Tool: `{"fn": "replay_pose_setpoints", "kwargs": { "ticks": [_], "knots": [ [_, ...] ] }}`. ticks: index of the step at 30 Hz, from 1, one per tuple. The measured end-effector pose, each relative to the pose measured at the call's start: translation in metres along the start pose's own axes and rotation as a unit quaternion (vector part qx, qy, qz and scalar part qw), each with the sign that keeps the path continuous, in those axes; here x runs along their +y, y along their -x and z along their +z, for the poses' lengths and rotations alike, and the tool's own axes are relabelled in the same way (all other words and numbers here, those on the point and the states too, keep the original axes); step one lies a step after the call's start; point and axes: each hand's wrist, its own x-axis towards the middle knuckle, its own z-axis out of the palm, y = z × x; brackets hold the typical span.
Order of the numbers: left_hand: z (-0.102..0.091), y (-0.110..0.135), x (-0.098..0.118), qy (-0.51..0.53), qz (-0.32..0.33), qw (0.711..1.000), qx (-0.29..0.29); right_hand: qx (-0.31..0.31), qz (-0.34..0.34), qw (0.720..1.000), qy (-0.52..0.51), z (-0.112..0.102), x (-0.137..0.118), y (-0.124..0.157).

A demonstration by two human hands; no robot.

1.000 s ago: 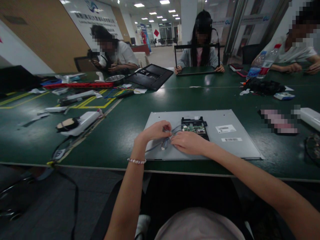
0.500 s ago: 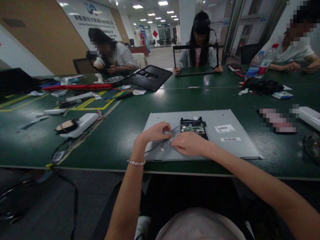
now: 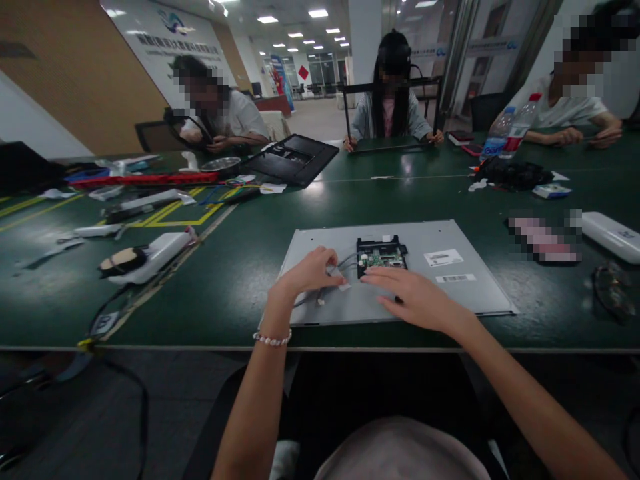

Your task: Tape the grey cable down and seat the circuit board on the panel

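A grey metal panel (image 3: 450,287) lies flat on the green table (image 3: 240,267) in front of me, with a small green circuit board (image 3: 381,255) in a black frame near its middle. Thin grey cables (image 3: 345,261) run left from the board. My left hand (image 3: 309,272), with a bead bracelet on the wrist, is closed in a pinch on these cables. My right hand (image 3: 413,298) rests just below the board with its fingers stretched flat on the panel, holding nothing.
A white device with a cord (image 3: 145,255) lies to the left, a white box (image 3: 610,235) to the right. Parts, a red strip (image 3: 145,178), a black back cover (image 3: 295,158) and bottles (image 3: 510,130) sit farther back. Three other people work across the table.
My right hand has let go near the cables, opened and slid right and down onto the panel. My left hand keeps its pinch. The view has shifted slightly.
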Motion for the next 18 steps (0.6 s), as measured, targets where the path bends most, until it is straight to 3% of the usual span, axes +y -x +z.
{"fn": "replay_pose_setpoints", "kwargs": {
  "ticks": [4, 8, 14, 18],
  "knots": [
    [0.002, 0.016, 0.041, -0.119, -0.085, 0.988, 0.057, 0.072, 0.159, 0.984, 0.042, -0.027, 0.040, 0.051],
    [0.011, 0.027, 0.077, -0.172, -0.126, 0.967, 0.138, 0.068, 0.279, 0.953, 0.099, -0.042, 0.083, 0.104],
    [0.044, 0.030, 0.109, -0.088, -0.064, 0.949, 0.294, 0.051, 0.284, 0.951, 0.112, -0.029, 0.110, 0.139],
    [0.068, 0.027, 0.130, -0.041, -0.010, 0.948, 0.316, 0.024, 0.268, 0.952, 0.146, -0.023, 0.108, 0.136]
  ]
}}
